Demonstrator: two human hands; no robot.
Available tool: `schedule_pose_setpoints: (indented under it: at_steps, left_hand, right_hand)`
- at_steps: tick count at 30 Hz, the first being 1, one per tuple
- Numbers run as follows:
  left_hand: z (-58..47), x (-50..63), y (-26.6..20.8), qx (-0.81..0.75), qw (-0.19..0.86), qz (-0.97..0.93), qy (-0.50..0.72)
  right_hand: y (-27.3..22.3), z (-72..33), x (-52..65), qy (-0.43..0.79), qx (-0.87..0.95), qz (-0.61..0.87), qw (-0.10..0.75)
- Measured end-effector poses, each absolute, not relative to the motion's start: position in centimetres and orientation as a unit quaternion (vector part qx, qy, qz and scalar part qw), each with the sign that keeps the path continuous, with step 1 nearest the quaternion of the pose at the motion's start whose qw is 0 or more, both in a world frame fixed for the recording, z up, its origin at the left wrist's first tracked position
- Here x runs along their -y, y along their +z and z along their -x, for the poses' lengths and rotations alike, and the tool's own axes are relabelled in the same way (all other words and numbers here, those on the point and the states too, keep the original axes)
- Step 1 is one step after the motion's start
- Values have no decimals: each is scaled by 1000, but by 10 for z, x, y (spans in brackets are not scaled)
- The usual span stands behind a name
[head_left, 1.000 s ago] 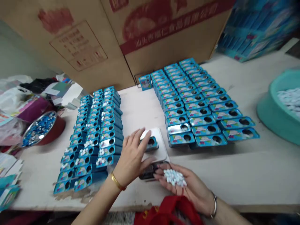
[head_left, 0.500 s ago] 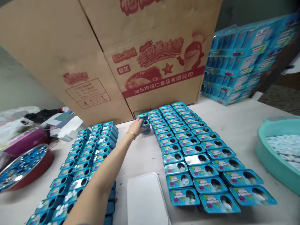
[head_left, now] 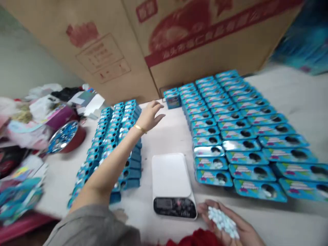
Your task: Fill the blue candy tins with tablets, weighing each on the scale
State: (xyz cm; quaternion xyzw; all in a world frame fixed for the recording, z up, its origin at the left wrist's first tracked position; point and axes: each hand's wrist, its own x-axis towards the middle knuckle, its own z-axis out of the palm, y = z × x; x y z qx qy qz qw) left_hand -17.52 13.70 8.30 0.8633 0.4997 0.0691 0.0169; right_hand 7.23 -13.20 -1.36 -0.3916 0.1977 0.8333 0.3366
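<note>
My left hand [head_left: 151, 116], with a gold bracelet at the wrist, hangs over the table between the blocks of tins, fingers apart and holding nothing. Just beyond it stands a small blue tin [head_left: 172, 99] at the back end of the right-hand rows. My right hand [head_left: 242, 222] is cupped at the lower right, with a heap of small pale-blue candies [head_left: 223, 221] in its palm. Between the hands a white kitchen scale [head_left: 172, 177] lies on the table, its black display facing me. Several rows of blue candy tins [head_left: 241, 136] fill the right side.
More blue tins [head_left: 112, 133] stand in rows at the left. A large cardboard box [head_left: 102, 51] walls off the back. On the left are a red bowl [head_left: 77, 138] of blue wrapped pieces, bags and papers. Blurred blue packs [head_left: 304, 44] are stacked at the far right.
My left hand has let go of the tin at the back and drawn away from it, fingers spreading. The view has tipped down, bringing my right hand with candies and the scale's display into sight.
</note>
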Motion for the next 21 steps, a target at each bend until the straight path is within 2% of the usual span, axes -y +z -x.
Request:
schedule_pose_setpoints:
  at_steps: [2, 5, 9, 14, 21]
  left_hand:
    - [200, -71, 107, -460, 53, -885, 58]
    - [234, 30, 130, -500, 86, -862, -1]
    - [265, 121, 110, -567, 16, -821, -70]
    - [257, 148, 87, -576, -99, -807, -81]
    - [182, 112, 131, -493, -40, -869, -22]
  right_hand:
    - [-3, -72, 137, 815, -221, 422, 331]
    - [8, -71, 146, 812, -207, 452, 306]
    - [11, -68, 159, 841, -171, 427, 285]
    - [18, -65, 170, 852, -136, 411, 292]
    - [26, -67, 175, 845, -115, 405, 330]
